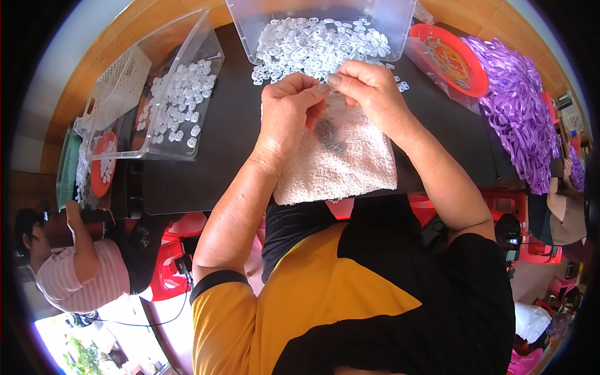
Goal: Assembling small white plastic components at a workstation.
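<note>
My left hand and my right hand meet fingertip to fingertip above the far end of a cream towel. Thumb and fingers are pinched on both hands. Whatever sits between the tips is too small and too covered to name. Beneath them, a little heap of thin grey metal pieces lies on the cloth. Just beyond my fingers, many small white plastic pieces with openings in them spill out of a clear plastic bin onto the dark table.
At the left stands a clear box of white pieces, beside a white perforated basket and a red dish. To the right are an orange-red tray and heaped purple ribbons. People sit at both sides.
</note>
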A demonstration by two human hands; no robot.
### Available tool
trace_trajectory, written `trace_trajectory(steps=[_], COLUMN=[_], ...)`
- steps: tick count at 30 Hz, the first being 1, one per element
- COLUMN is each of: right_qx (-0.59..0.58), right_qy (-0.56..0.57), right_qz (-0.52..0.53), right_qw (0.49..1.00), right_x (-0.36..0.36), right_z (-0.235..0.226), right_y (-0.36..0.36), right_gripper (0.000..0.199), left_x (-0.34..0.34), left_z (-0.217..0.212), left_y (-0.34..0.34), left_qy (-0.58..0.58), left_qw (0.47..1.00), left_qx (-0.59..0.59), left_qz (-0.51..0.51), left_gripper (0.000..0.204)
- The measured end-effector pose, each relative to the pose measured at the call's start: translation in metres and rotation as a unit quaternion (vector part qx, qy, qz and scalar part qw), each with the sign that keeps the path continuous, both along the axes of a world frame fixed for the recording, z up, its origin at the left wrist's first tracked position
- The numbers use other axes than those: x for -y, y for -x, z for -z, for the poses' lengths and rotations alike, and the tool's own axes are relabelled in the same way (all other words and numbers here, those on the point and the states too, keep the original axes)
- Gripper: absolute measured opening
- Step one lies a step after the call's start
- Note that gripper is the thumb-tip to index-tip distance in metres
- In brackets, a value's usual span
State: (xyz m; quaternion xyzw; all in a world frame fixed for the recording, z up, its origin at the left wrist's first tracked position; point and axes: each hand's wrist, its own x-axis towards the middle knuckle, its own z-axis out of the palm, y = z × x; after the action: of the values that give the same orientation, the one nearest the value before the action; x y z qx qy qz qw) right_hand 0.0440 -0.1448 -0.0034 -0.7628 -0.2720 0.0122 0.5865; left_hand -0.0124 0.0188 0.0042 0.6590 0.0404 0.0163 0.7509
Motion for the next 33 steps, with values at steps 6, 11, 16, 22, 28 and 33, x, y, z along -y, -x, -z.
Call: trace_trajectory(steps=[6,11,16,22,28,33], right_qx=[-0.004,-0.010,0.000,0.009,0.024,0.021], right_qy=[0.001,-0.007,0.000,0.012,0.022,0.020], right_qz=[-0.005,-0.009,-0.007,-0.004,0.002,0.001], right_qw=[1.000,1.000,1.000,1.000,0.999,1.000], right_x=[0.0000,0.0005,0.0003,0.0007,0.0005,0.0001], right_z=[-0.0008,0.0004,0.0007,-0.0002,-0.0019,-0.0017], right_y=[0.0001,-0.0002,-0.0005,-0.0007,-0.0002,-0.0001], right_gripper=[0.026,0.026,0.026,0.024,0.024,0.024], left_x=[-0.0003,0.0007,0.0012,0.0016,0.0006,0.0006], left_z=[0.0002,0.0011,-0.0001,-0.0010,-0.0006,-0.0001], left_y=[0.0002,-0.0006,0.0002,0.0004,0.0004,0.0000], left_qy=[0.009,0.001,0.003,0.002,0.001,0.003], left_qw=[1.000,1.000,1.000,1.000,1.000,1.000], left_qx=[-0.003,-0.006,-0.008,-0.013,-0.006,-0.003], left_qz=[-0.002,-0.003,-0.003,-0.004,0.000,-0.001], left_gripper=[0.012,0.013,0.012,0.012,0.013,0.013])
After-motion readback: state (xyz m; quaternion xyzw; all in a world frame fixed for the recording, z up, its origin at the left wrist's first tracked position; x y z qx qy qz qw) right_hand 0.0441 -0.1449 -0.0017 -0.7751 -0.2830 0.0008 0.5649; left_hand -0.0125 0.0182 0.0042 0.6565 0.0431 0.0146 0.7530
